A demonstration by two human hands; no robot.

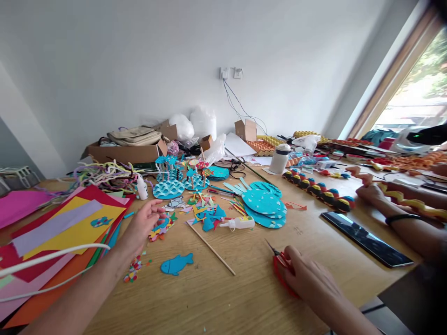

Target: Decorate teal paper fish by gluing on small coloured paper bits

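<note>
My left hand (145, 224) hovers over small coloured paper scraps, its fingers loosely bent and apart, with nothing visible in them. Under its fingertips lies a pile of scraps (169, 224) with a blue piece. My right hand (307, 273) grips red-handled scissors (279, 257) at the table's front, blades pointing away to the left. Between my hands a blue paper fish (176, 264) lies flat, with a thin wooden stick (211, 247) to its right. Beyond the stick, a glue bottle (240, 223) rests on its side against stacked blue paper discs (264, 204).
Coloured paper sheets (70, 218) cover the left side, crossed by a white cable (56, 258). Fish models on blue bases (168, 190) and a white bottle (279, 159) stand farther back. A phone (365, 238) lies at right, near another person's hand (372, 194) and a painted egg-carton strip (317, 190).
</note>
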